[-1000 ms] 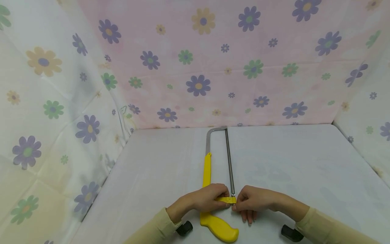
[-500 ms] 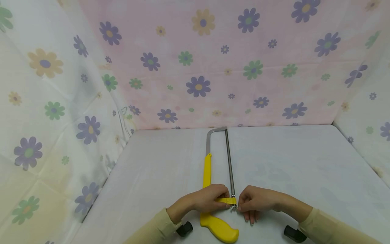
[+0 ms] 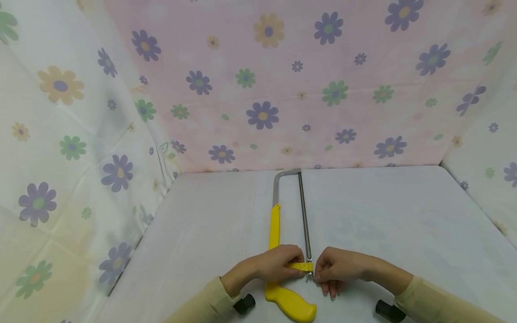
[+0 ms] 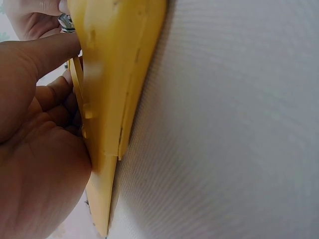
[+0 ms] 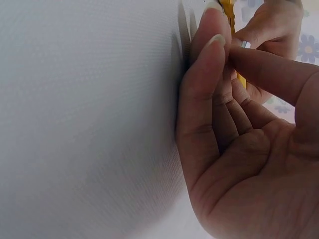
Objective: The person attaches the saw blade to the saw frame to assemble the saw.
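Observation:
A hacksaw with a yellow and grey frame [image 3: 274, 224] lies flat on the table, its dark blade [image 3: 304, 215] on the right side and its yellow handle [image 3: 292, 304] towards me. My left hand [image 3: 274, 264] reaches over the frame and grips the short yellow arm [image 3: 302, 266] that carries the blade's near end. Just below that arm sits a silver wing nut [image 3: 309, 275]. Thumb and fingertips of my right hand [image 3: 343, 265] come together at the wing nut's right side, pinching it. The other right fingers [image 5: 199, 94] hang down close to the tabletop.
White cloth covers the table [image 3: 387, 215]. Flowered fabric [image 3: 262, 72] rises at the back and along both sides. A dark wrist-camera piece [image 3: 244, 304] sits under the left sleeve, another dark piece [image 3: 389, 310] under the right.
My right fingertips have drawn slightly right, baring the wing nut they covered a second ago, then edged back towards it. The left hand and the hacksaw stay in place.

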The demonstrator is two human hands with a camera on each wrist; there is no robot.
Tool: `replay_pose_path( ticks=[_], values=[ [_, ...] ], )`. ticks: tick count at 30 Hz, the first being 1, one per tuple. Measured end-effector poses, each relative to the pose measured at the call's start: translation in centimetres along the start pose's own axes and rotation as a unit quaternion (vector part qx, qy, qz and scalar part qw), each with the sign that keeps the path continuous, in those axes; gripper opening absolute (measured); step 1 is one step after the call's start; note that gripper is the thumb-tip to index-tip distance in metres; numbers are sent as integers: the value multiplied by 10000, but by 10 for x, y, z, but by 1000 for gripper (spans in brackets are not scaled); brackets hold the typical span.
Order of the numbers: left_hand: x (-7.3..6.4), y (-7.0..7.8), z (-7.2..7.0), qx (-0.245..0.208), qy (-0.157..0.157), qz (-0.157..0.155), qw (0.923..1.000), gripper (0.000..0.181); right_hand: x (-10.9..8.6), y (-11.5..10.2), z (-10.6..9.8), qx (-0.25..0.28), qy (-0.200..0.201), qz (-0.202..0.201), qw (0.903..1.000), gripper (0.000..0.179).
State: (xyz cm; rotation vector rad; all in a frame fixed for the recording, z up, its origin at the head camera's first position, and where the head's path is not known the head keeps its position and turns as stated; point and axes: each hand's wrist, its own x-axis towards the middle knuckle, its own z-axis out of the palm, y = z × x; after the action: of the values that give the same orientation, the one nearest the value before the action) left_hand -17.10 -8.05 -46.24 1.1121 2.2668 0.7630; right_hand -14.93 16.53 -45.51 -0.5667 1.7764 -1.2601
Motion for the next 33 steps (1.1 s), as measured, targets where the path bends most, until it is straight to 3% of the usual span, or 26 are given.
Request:
replay_pose_path(
  ticks=[11,21,33],
  values=[
    [0,0,0,43,-12,15,10000,9,4,-1,3,87,-147,-40,9998,18],
    [-1,0,0,2,-26,-48,10000,9,8,-6,9,-105,305,350,9989,43],
    [0,-2,0,-26,-21,-25,10000,9,8,-5,9,-67,309,376,9988,39]
  ],
)
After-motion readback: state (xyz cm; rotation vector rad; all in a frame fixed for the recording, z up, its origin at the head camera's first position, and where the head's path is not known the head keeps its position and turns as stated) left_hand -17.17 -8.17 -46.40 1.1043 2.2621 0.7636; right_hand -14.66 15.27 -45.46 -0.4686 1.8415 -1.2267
